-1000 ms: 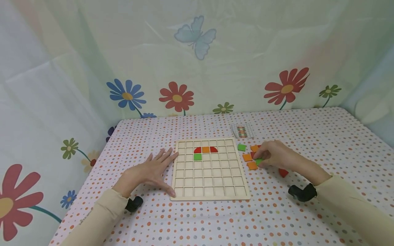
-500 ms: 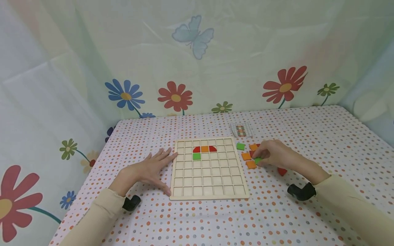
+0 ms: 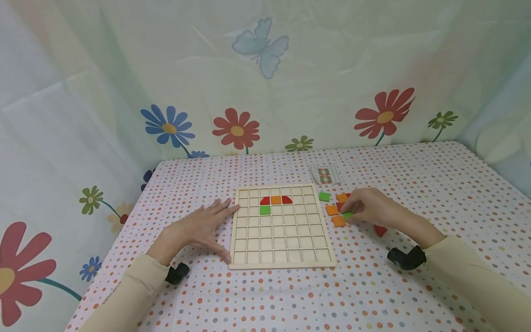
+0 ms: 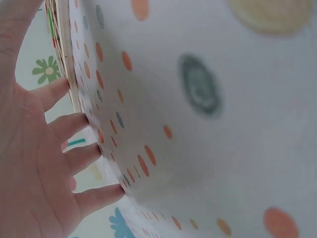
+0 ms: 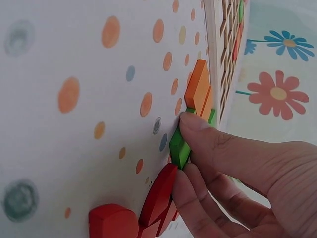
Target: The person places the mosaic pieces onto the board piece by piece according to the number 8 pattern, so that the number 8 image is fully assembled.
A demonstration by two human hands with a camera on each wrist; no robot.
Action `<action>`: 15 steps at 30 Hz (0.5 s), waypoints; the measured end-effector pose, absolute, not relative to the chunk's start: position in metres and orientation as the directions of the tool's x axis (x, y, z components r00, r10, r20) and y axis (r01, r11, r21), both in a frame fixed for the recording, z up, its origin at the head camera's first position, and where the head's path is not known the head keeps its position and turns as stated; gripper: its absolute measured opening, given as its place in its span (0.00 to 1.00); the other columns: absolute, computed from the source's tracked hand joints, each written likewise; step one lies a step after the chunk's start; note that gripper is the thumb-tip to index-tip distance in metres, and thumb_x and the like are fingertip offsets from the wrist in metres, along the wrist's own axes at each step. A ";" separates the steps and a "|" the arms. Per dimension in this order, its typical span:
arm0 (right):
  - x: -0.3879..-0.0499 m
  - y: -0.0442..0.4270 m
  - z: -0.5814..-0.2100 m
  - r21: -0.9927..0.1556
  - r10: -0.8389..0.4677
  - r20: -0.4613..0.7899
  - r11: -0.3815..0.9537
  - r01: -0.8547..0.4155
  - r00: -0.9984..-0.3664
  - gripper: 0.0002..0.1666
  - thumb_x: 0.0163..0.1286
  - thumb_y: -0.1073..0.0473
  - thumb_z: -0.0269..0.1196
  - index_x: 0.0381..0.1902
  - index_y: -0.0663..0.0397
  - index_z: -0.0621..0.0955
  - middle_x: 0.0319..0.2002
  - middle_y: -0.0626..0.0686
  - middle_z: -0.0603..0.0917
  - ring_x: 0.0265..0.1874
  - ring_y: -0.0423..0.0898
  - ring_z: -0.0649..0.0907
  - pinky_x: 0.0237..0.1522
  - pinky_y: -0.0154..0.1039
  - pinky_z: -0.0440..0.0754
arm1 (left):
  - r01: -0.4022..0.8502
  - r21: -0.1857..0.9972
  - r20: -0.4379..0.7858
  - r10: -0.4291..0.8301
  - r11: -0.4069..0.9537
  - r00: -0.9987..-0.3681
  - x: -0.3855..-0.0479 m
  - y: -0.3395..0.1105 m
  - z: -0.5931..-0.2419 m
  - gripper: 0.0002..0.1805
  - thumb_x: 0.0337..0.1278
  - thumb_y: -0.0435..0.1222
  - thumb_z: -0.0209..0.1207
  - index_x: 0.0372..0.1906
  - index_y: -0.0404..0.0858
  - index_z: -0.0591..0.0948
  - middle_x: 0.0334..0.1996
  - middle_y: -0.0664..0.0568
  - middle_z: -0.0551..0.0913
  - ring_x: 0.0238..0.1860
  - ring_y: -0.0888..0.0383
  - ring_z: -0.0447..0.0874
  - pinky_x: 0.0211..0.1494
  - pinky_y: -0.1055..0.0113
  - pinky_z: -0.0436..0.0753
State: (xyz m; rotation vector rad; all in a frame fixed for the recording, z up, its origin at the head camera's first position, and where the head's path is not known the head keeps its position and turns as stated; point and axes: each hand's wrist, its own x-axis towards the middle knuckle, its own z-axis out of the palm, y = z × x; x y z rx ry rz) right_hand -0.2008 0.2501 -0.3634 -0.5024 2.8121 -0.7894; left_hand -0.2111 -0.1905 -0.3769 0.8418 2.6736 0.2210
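Observation:
A pale wooden grid board (image 3: 287, 230) lies on the table. Near its top sit an orange square tile (image 3: 275, 200) between two rounded red tiles (image 3: 265, 201), and a green square tile (image 3: 265, 210) under the left red one. My left hand (image 3: 198, 229) is spread along the board's left edge, thumb by the lower corner. To the right of the board, my right hand (image 3: 372, 207) pinches another green square tile (image 5: 182, 144) between thumb and fingers. Around it lie orange tiles (image 3: 338, 221) and red tiles (image 5: 159, 194), some partly hidden by the hand.
Behind the loose tiles lies a small printed card (image 3: 325, 174) with a coloured grid pattern. One loose green tile (image 3: 324, 197) is close to the board's right edge. The dotted tablecloth (image 3: 257, 302) runs back to a flowered curtain (image 3: 323, 110).
The view has shifted slightly. Both hands keep their places, the right one staying at the same green tile among the loose tiles. The tiles on the board are unchanged.

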 end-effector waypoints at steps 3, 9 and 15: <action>-0.201 0.251 -0.363 -0.537 -0.367 -0.081 0.799 -0.269 -0.927 0.14 0.54 0.73 0.78 0.39 0.62 0.90 0.38 0.53 0.83 0.36 0.48 0.85 0.41 0.46 0.88 | 0.532 0.234 -0.260 0.579 0.814 -0.773 -0.210 -0.189 -0.377 0.74 0.34 0.68 0.78 0.85 0.42 0.54 0.84 0.39 0.48 0.83 0.33 0.45 0.77 0.30 0.56; -0.201 0.250 -0.361 -0.538 -0.378 -0.073 0.794 -0.283 -0.923 0.13 0.55 0.73 0.78 0.40 0.63 0.90 0.38 0.54 0.83 0.36 0.49 0.85 0.41 0.47 0.88 | 0.515 0.238 -0.271 0.565 0.824 -0.779 -0.207 -0.187 -0.377 0.74 0.36 0.69 0.76 0.86 0.44 0.52 0.85 0.39 0.46 0.83 0.34 0.42 0.78 0.28 0.52; -0.200 0.250 -0.363 -0.534 -0.367 -0.080 0.801 -0.271 -0.927 0.13 0.55 0.72 0.78 0.40 0.62 0.90 0.38 0.54 0.83 0.37 0.49 0.86 0.42 0.47 0.88 | 0.494 0.264 -0.287 0.557 0.828 -0.779 -0.208 -0.187 -0.379 0.74 0.37 0.68 0.77 0.86 0.44 0.51 0.85 0.40 0.44 0.84 0.35 0.39 0.78 0.28 0.50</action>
